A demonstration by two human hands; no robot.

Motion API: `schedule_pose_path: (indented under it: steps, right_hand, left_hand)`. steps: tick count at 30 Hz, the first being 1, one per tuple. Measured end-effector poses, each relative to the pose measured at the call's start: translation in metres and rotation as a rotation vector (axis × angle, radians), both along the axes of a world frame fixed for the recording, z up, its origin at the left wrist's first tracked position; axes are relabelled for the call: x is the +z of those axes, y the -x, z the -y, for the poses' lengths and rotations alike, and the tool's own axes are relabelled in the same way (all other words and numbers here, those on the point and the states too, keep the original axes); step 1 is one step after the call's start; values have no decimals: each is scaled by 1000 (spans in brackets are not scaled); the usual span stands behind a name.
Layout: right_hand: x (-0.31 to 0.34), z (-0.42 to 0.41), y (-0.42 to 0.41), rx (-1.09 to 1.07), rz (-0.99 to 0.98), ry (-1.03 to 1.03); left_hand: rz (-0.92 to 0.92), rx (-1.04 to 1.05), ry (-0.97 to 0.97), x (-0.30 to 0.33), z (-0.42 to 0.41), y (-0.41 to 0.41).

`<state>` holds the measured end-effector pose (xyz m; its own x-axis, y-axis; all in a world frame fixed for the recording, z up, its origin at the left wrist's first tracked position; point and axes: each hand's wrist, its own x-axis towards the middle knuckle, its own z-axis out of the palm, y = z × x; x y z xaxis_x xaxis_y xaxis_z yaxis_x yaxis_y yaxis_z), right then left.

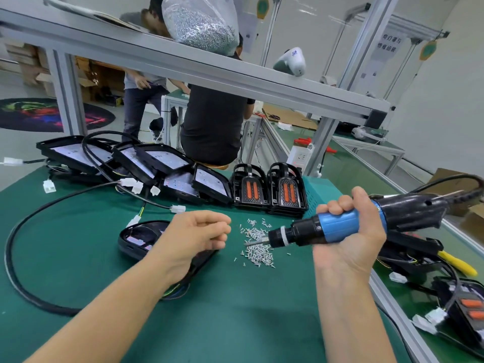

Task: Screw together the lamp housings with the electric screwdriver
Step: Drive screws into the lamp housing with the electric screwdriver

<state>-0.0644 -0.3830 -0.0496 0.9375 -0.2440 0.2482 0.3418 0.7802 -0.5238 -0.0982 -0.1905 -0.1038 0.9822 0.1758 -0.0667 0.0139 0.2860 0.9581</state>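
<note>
Loading a screw: right hand (pixel 348 231) grips driver (pixel 337 227), bit over screw pile (pixel 258 244). Left hand (pixel 199 233), loosely curled, holds nothing I can see, above housing (pixel 138 238) on worktop (pixel 235 310). Seat one screw squarely before driving.
</note>
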Motion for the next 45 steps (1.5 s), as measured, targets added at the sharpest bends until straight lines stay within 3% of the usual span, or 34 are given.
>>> schedule_pose_path:
  steps: [4, 10, 22, 27, 31, 35, 39, 42, 45]
  right_hand:
    - [15, -26, -1, 65, 28, -72]
    - [25, -68, 1, 141, 51, -96]
    - [19, -100, -1, 156, 62, -31]
    - [16, -104, -2, 154, 69, -23]
    - [12, -104, -7, 171, 62, -26]
    - [7, -107, -11, 150, 63, 20]
    - [-4, -116, -16, 144, 52, 80]
    - [-12, -124, -20, 130, 52, 146]
    - [-20, -127, -25, 128, 62, 196]
  left_hand:
    - [-42, 10, 305, -1, -24, 8]
    - [-54, 34, 518, -6, -41, 21]
    - [-32, 23, 597, -14, -57, 28]
    - [3, 34, 535, -18, -57, 26]
    - [72, 190, 302, -23, -70, 21]
    - [-25, 550, -393, -35, -103, 2]
    - [-241, 556, -933, -48, -110, -14]
    - [-301, 479, -1040, -51, -104, -16]
    - [-209, 386, -1037, -57, -97, -6]
